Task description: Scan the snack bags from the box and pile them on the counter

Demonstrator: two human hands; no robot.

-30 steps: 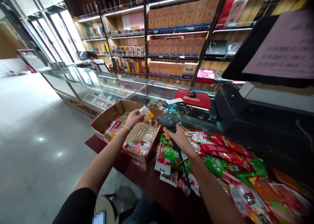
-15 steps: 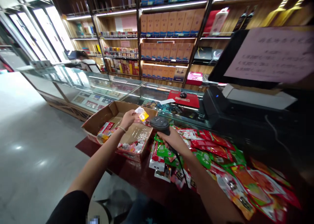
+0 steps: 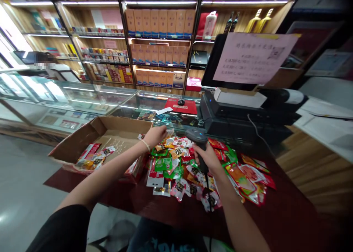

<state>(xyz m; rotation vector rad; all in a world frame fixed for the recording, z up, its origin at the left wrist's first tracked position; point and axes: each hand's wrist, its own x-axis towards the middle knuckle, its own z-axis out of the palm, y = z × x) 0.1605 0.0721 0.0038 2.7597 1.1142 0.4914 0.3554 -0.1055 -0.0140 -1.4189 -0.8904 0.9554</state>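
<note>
My right hand (image 3: 206, 156) is wrapped round the handle of a black barcode scanner (image 3: 198, 135), its head pointing away from me with a small blue light on. The scanner's cord hangs down over the pile of snack packets (image 3: 165, 163). My left hand (image 3: 156, 135) is closed, knuckles up, at the pile's far left side beside the cardboard box (image 3: 91, 128). Whatever its fingers hold is hidden; pale packets lie right by them. The open box has a few red, white and orange packets (image 3: 95, 158) inside, mostly at its near left.
A dark red tabletop (image 3: 292, 204) bears the box and packets. Behind it runs a glass counter (image 3: 110, 101) with a mouse (image 3: 181, 102) on a red mat. A monitor with a pink paper sheet (image 3: 253, 59) stands at right. Another person (image 3: 48, 64) is at the far left.
My left hand has moved from above the box rightward to the pile, and the yellow-white packet it held no longer shows clearly. My view has turned right; the scanner stays in my right hand.
</note>
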